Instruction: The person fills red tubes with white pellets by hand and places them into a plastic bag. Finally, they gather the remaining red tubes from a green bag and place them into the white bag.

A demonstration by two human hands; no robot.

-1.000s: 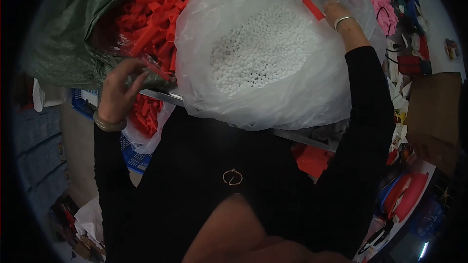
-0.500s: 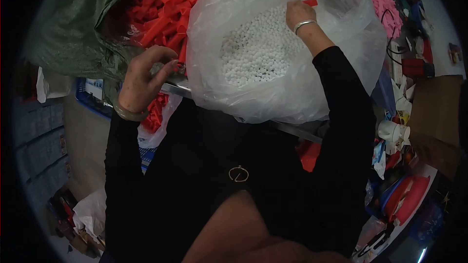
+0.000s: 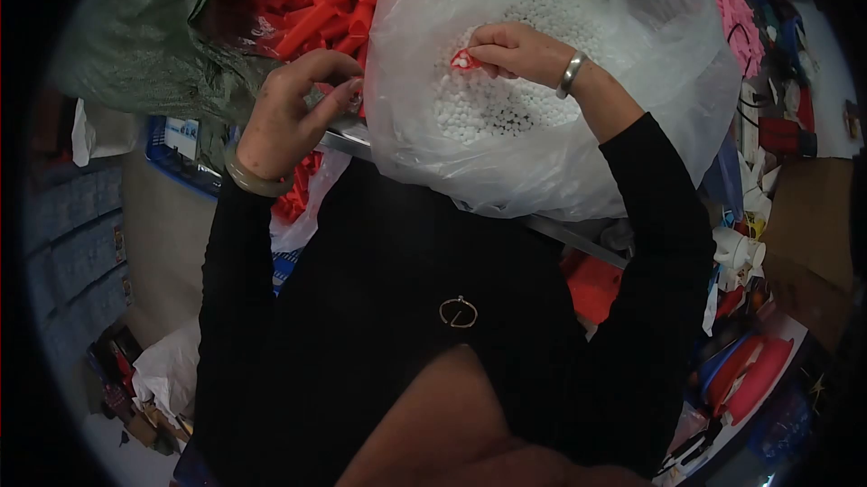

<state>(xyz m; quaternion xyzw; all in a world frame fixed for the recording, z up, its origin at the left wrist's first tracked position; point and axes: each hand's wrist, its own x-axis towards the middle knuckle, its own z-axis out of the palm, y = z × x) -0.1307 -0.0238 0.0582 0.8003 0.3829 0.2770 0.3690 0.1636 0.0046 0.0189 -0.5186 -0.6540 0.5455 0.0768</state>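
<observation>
Clear bag (image 3: 506, 187): open, holding loose white beads (image 3: 479, 121). Right hand (image 3: 522, 54): grip clamped on a red tube (image 3: 459, 60), located over the beads within the bag's mouth; white beads are visible at the tube's end. Green sack (image 3: 135, 45): open, holding a heap of red pieces (image 3: 316, 28). Left hand (image 3: 293, 108): near the sack's edge, thumb and fingers close; cannot tell whether they pinch anything. Small bag (image 3: 313, 230): below the left wrist, contains red items, against a blue basket (image 3: 285, 267).

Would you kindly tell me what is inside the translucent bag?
Small white balls show; the right hand holds a red piece over them; anything beneath their top layer is covered.
</observation>
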